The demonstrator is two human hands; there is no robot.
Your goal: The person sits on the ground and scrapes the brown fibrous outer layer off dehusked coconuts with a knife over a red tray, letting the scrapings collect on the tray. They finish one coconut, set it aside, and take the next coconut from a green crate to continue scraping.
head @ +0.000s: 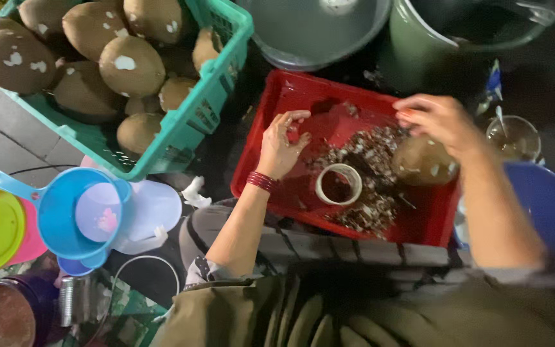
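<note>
A round brown husked fruit [422,160] is gripped by the right hand [441,122] over the shallow red plastic tray [290,193], beside a pile of brown peelings [367,173]; peeling appears to be underway. The left hand [281,144] is held loosely curled and empty. Room is limited by the tray's rims and a small white ring-shaped bowl [338,184], so careful turning is called for.

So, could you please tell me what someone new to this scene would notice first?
Most likely the bright red tray in the middle, strewn with brown shell scraps, with a coconut under the right hand and the left hand hovering beside it. Next, the green basket at upper left, heaped with brown coconuts. Then the blue scoop at lower left.
</note>
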